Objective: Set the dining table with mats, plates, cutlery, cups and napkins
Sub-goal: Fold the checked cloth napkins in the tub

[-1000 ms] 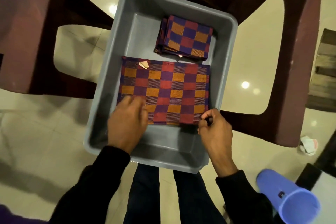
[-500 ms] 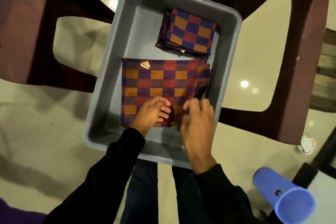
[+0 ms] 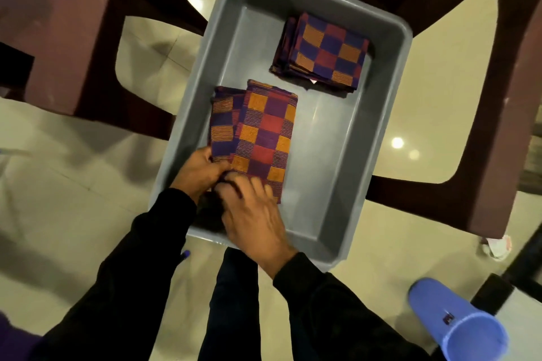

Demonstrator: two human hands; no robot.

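Your left hand (image 3: 202, 171) grips the near left corner of the checked mat (image 3: 258, 141), fingers curled under its lower edge at the centre of the frame. Your right hand (image 3: 255, 218) lies just below and right of it, fingers spread and fairly straight, pressing down on the mat's near edge; the 2 hands touch. The mat sits folded in the near left part of the grey tub (image 3: 331, 161), extending up the frame from your fingers, with a second layer showing along its left side. A stack of folded napkins (image 3: 322, 53) in the same check rests in the tub's far right corner, well apart from both hands.

Compared with 0.5 s ago, the mat is narrower: then it spread nearly across the tub's width, now its right portion is folded over onto the left and bare tub floor shows on the right. Your hands have moved left and closer together. The blue cup (image 3: 457, 325) lies on its side on the floor at lower right, much as before.
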